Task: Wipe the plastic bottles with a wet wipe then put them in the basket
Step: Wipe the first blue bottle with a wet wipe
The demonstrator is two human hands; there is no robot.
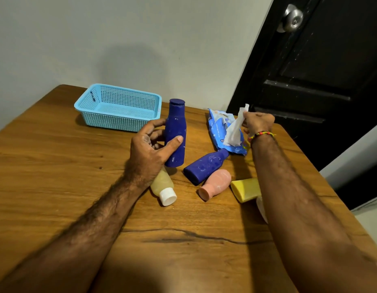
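My left hand (150, 148) grips a dark blue plastic bottle (176, 125) upright, just above the wooden table. My right hand (258, 121) pinches a white wet wipe (235, 132) that hangs down to the blue wipe packet (218, 125). A second dark blue bottle (204, 167) lies on its side in the middle. Next to it lie a pink bottle (215, 183), a yellow bottle (245, 189) partly under my right forearm, and a pale yellow bottle with a white cap (163, 186) below my left hand. The light blue basket (103, 121) stands at the back left with nothing in it.
The wooden table (56, 166) meets a pale wall behind. A black door with a metal knob (292, 17) stands at the right, beyond the table's right edge. Something white (261, 208) peeks out under my right forearm.
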